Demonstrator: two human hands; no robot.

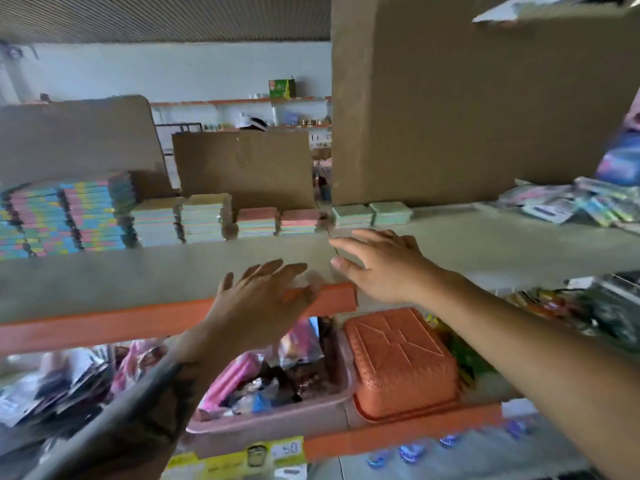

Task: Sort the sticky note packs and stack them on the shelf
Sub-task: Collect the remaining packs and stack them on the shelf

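Sticky note packs stand in stacks along the back of the grey shelf [138, 282]. Tall multicoloured stacks [69, 216] fill the left. Beside them are two pale stacks [180, 220], then two low pink-topped stacks [278, 221], then two low green stacks [372, 214]. My left hand [259, 299] hovers over the shelf's orange front edge, fingers spread, holding nothing. My right hand [381, 265] reaches over the shelf board just in front of the green stacks, fingers apart and empty. The picture is motion-blurred.
Cardboard boxes [467, 109] stand behind the stacks, with a smaller one [242, 168] in the middle. Loose packets [568, 202] lie at the shelf's right. Below, an upturned orange basket [398, 362] sits next to a pink tray [277, 417] of wrapped goods.
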